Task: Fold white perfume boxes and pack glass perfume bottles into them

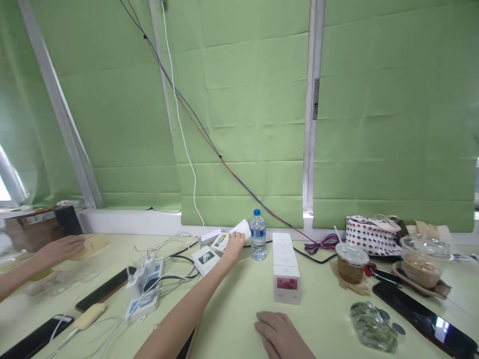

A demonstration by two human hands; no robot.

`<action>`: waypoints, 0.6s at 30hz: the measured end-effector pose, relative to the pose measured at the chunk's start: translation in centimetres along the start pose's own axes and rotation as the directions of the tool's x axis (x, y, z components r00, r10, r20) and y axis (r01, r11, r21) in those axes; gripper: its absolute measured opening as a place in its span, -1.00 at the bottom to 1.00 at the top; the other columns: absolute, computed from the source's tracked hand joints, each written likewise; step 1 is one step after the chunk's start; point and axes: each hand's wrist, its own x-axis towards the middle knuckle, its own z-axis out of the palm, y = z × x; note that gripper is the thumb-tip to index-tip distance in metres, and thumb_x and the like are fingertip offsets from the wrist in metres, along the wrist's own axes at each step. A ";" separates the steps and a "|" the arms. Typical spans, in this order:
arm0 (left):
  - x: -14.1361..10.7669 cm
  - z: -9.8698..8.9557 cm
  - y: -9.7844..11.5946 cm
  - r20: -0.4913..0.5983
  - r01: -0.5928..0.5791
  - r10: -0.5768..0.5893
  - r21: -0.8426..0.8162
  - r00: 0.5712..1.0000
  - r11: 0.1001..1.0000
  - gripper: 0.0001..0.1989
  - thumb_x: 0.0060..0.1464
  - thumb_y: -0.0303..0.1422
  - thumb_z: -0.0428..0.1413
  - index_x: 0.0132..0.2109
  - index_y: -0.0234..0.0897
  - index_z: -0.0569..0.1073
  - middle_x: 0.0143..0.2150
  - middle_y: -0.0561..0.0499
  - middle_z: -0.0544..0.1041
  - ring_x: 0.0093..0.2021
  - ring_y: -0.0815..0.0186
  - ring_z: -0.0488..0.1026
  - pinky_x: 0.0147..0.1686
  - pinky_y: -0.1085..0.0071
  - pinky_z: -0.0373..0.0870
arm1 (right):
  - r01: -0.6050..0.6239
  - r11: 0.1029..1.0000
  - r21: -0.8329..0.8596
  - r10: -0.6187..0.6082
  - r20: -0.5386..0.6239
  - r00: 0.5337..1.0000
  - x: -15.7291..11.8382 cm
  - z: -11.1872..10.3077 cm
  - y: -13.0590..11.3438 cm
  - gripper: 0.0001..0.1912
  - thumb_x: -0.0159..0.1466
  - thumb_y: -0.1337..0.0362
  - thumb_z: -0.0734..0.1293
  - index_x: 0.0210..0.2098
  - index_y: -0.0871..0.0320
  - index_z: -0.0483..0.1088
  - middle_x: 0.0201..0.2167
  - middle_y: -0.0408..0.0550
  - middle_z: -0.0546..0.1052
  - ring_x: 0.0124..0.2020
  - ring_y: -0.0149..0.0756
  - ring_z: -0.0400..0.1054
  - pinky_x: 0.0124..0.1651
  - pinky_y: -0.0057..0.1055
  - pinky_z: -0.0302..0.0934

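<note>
White box [243,227] is under the fingers of the left hand [234,245], which grasps it from above, at the far side of the tabletop [232,319], just left of the water bottle [258,239]. This box looks plain and clean, with smooth sides and straight edges, and it stands tilted. Just left of the fingers one sees a white face with a small green picture [221,240]; whether it belongs to the same box, I cannot tell surely. Nearer to the person lies another box [205,259], also white, turned at an angle, with a dark picture of something pale on its face. Behind these two, a third box [210,237] is partly hidden. To the right of the bottle, several similar boxes [286,267] stand one behind another in a straight row, their tops white, and the nearest one shows a dark pink picture with tiny print below, too small to read. The right hand [279,331] rests on the tabletop in front of this row, fingers loosely bent, and it grips nothing that I can see. Left of the boxes lies a power strip [149,286] with white plugs and tangled cables, and farther left reaches the hand of another person [63,248].
</note>
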 end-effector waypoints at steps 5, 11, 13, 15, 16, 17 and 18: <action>-3.4 -3.0 -0.7 -0.198 -0.187 0.178 -0.027 0.964 0.982 -0.75 0.20 -0.43 0.05 0.02 -0.35 0.37 0.00 -0.17 0.46 0.01 0.11 0.41 0.00 0.02 0.37 | 0.007 1.000 -0.007 -0.007 -0.020 1.000 -0.1 0.1 -0.5 -0.60 0.21 0.47 0.21 0.02 0.13 0.39 0.08 0.05 0.48 0.07 -0.19 0.35 0.08 -0.29 0.22; -11.6 -4.1 -0.7 -0.224 -0.611 0.592 -0.023 0.774 0.791 -0.76 0.19 -0.55 -0.06 -0.03 -0.31 0.39 -0.10 -0.17 0.53 0.02 0.15 0.41 0.15 0.13 0.24 | -0.036 0.996 0.077 0.042 -0.078 0.996 -0.5 0.1 -0.5 -0.62 0.18 0.49 0.18 -0.09 0.12 0.45 0.00 0.05 0.53 0.01 -0.17 0.39 0.04 -0.28 0.24; -14.2 -4.4 0.0 -0.214 -0.699 0.677 -0.038 0.704 0.714 -0.76 0.18 -0.50 -0.02 -0.02 -0.29 0.38 -0.11 -0.15 0.54 0.02 0.17 0.41 0.15 0.19 0.25 | -0.156 0.968 0.196 0.184 -0.132 0.974 -0.7 -0.4 -0.4 -0.66 0.18 0.50 0.13 -0.25 0.12 0.48 -0.14 0.02 0.58 -0.08 -0.19 0.43 -0.02 -0.31 0.26; -16.1 -5.0 0.7 -0.193 -0.765 0.741 -0.120 0.643 0.632 -0.66 0.13 -0.28 0.06 0.04 -0.28 0.37 -0.05 -0.19 0.53 0.03 0.12 0.41 0.13 0.21 0.26 | -0.290 0.902 0.318 0.357 -0.175 0.918 -0.9 -1.0 -0.1 -0.67 0.17 0.50 0.08 -0.39 0.12 0.44 -0.32 -0.02 0.58 -0.22 -0.21 0.45 -0.13 -0.33 0.29; -16.7 -5.5 1.0 -0.177 -0.774 0.756 -0.205 0.631 0.598 -0.54 0.09 -0.17 0.09 0.09 -0.27 0.35 0.02 -0.22 0.50 0.06 0.08 0.40 0.15 0.19 0.24 | -0.336 0.867 0.368 0.423 -0.187 0.887 -1.0 -1.3 0.1 -0.68 0.16 0.48 0.07 -0.43 0.12 0.41 -0.38 -0.03 0.56 -0.28 -0.21 0.45 -0.17 -0.33 0.30; -17.1 -6.0 1.2 -0.160 -0.759 0.754 -0.298 0.637 0.578 -0.43 0.04 -0.08 0.11 0.15 -0.24 0.32 0.10 -0.22 0.45 0.10 0.04 0.37 0.17 0.17 0.20 | -0.361 0.840 0.405 0.465 -0.193 0.864 -1.1 -1.5 0.2 -0.69 0.16 0.47 0.06 -0.44 0.11 0.39 -0.42 -0.05 0.55 -0.31 -0.20 0.45 -0.20 -0.33 0.30; -17.3 -6.4 1.3 -0.134 -0.716 0.733 -0.391 0.667 0.579 -0.36 0.01 -0.03 0.12 0.19 -0.18 0.28 0.17 -0.21 0.39 0.14 0.01 0.34 0.21 0.15 0.14 | -0.374 0.822 0.429 0.489 -0.197 0.850 -1.1 -1.7 0.3 -0.70 0.16 0.45 0.06 -0.45 0.10 0.38 -0.44 -0.06 0.54 -0.33 -0.20 0.44 -0.21 -0.32 0.30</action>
